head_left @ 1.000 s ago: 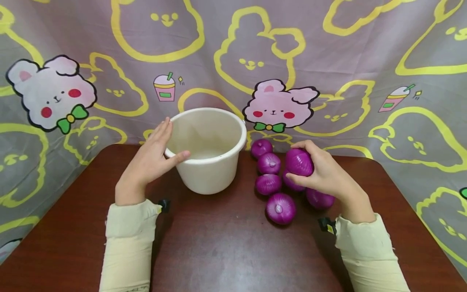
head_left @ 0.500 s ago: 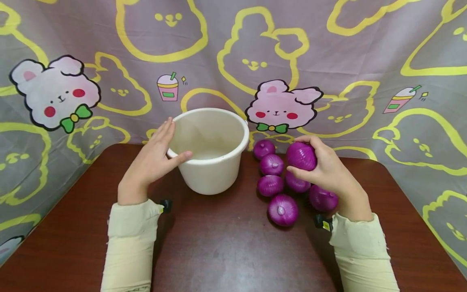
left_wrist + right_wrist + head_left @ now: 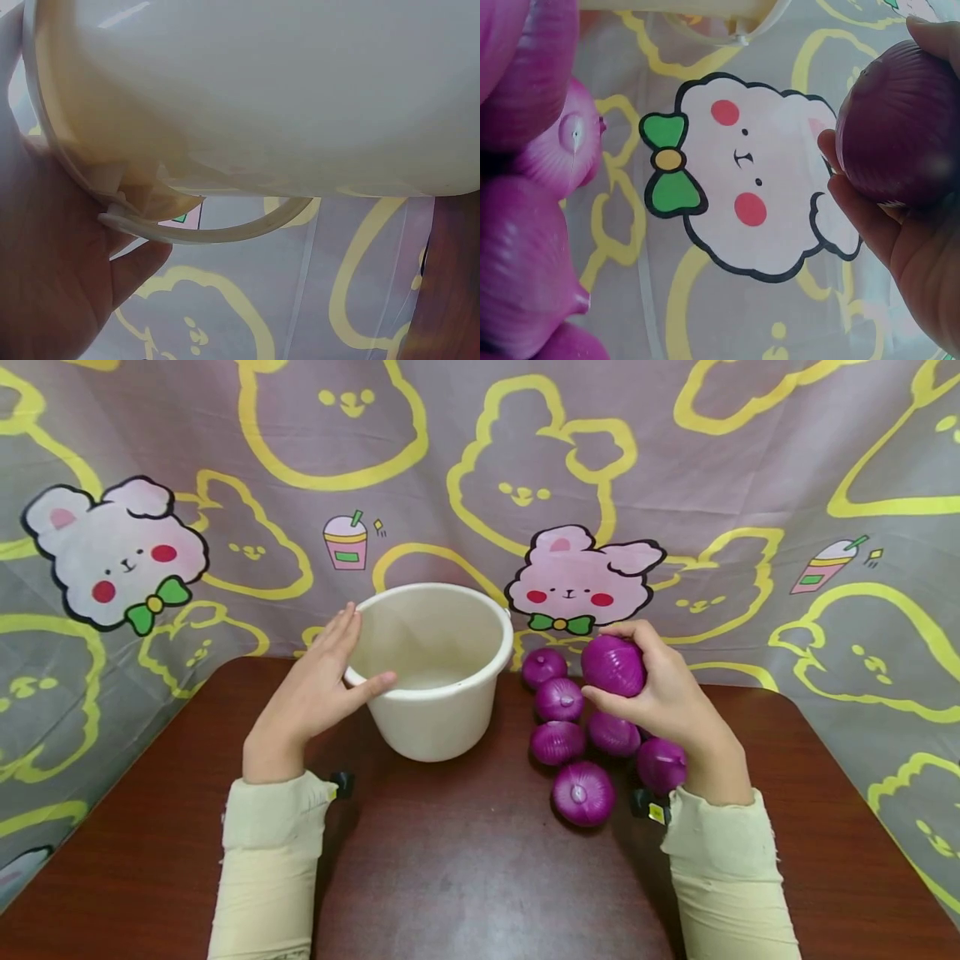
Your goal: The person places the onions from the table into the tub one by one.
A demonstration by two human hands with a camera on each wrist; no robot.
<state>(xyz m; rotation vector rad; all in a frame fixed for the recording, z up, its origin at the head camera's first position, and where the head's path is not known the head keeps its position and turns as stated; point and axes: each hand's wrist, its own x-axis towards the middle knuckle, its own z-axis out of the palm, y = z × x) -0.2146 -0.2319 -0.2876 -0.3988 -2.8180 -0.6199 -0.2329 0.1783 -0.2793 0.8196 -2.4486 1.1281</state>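
My left hand [image 3: 306, 697] rests against the left side of a cream plastic bucket [image 3: 433, 727], its fingers fairly straight and its thumb lying along the front rim. In the left wrist view the bucket's handle [image 3: 232, 234] hangs beside the thumb. My right hand [image 3: 671, 697] grips a purple onion [image 3: 612, 666] between thumb and fingers. That onion is held above the other onions, and the right wrist view shows it apart from them. Several more purple onions lie grouped on the table to the right of the bucket, among them a front onion [image 3: 583, 793] and a back onion [image 3: 544, 668].
Everything stands on a dark reddish-brown table [image 3: 465, 860]. Behind it hangs a grey cloth [image 3: 697, 468] printed with yellow outlines and white rabbit faces. The bucket stands close to this cloth. A small black wrist camera [image 3: 648, 807] sits near the right cuff.
My right hand has raised the onion off the group and moved it slightly up. The onions beneath have come into fuller view. My left hand stays on the bucket.
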